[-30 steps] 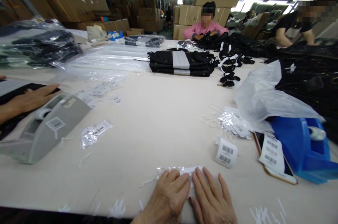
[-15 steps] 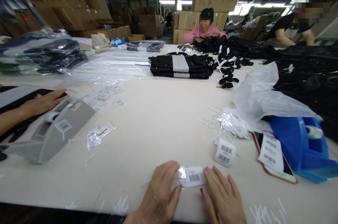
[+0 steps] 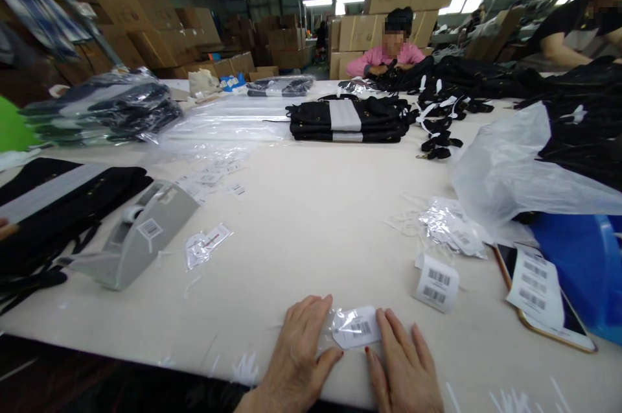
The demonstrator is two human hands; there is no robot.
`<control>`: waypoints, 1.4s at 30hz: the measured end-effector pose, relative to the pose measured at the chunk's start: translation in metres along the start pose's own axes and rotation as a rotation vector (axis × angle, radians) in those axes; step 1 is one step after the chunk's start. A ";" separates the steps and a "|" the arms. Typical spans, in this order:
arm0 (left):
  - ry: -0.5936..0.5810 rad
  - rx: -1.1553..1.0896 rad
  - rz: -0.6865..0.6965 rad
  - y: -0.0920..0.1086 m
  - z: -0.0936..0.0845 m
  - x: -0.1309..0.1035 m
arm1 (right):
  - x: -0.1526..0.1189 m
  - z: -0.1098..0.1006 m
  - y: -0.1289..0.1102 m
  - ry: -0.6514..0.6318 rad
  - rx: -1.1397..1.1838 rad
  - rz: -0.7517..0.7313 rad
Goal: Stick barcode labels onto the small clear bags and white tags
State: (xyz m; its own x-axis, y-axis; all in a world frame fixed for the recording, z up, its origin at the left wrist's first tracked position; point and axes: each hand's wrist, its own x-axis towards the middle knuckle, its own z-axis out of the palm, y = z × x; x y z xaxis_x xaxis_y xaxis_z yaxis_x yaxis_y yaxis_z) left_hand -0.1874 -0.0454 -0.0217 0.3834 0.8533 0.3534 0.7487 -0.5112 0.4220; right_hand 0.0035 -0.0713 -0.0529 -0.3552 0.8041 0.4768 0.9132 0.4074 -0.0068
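Note:
A white barcode hang tag (image 3: pixel 358 329) in a clear plastic sleeve lies flat at the table's front edge, between my two hands. My left hand (image 3: pixel 301 351) rests at the sleeve's left end, fingers stretched forward and thumb spread apart. At the right edge of the tag, my right hand (image 3: pixel 405 361) lies with its fingers extended and fingertips touching it. Just beyond the right hand stands a curled strip of barcode stickers (image 3: pixel 436 283). Farther back is a heap of sleeved tags (image 3: pixel 451 225) with white strings.
A grey tape dispenser (image 3: pixel 146 231) stands left, near folded black goods (image 3: pixel 72 199). On the right are a phone (image 3: pixel 578 329) with a label strip, a blue dispenser (image 3: pixel 583 257) and a plastic bag (image 3: pixel 510 173). A stack of black bags (image 3: pixel 347 118) lies farther back; people work beyond.
The view has swung left, shifting the table things rightward. Both hands stay around the tag, which tilts slightly. The other person's hand at the left has mostly left the view.

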 end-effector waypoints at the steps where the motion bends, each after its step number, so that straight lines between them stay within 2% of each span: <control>1: 0.001 -0.006 -0.005 0.000 0.000 0.000 | 0.001 0.001 -0.005 0.021 0.024 0.007; 4: -0.004 -0.022 -0.018 0.001 -0.001 0.000 | 0.005 0.003 -0.014 0.073 0.110 0.041; 8: -0.027 -0.060 -0.018 0.002 -0.002 0.001 | 0.018 -0.004 -0.006 0.041 0.194 0.037; 13: -0.122 -0.117 -0.056 -0.007 -0.016 0.003 | 0.047 -0.016 0.006 -0.148 0.268 0.063; 19: -0.293 0.018 -0.253 -0.019 -0.047 0.010 | 0.072 -0.025 0.008 -0.448 0.495 0.179; 26: -0.525 0.048 -0.262 -0.019 -0.055 0.022 | 0.079 -0.033 0.007 -0.571 0.619 0.287; 30: -0.645 -0.062 -0.416 -0.018 -0.062 0.027 | 0.078 -0.034 0.010 -0.646 0.684 0.334; 35: -0.676 -0.317 -0.578 -0.018 -0.071 0.031 | 0.082 -0.037 0.019 -0.716 0.812 0.379; 39: -0.685 -0.421 -0.641 -0.016 -0.073 0.031 | 0.085 -0.039 0.027 -0.747 1.060 0.428; 42: -0.673 -0.451 -0.599 -0.012 -0.069 0.030 | 0.085 -0.039 0.030 -0.740 1.213 0.476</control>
State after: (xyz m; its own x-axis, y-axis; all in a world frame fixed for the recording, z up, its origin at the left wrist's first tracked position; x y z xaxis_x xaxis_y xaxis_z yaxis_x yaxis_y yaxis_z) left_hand -0.2219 -0.0210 0.0412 0.3410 0.7920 -0.5064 0.6971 0.1484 0.7014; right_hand 0.0088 -0.0072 0.0216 -0.4367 0.8414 -0.3183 0.3846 -0.1453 -0.9116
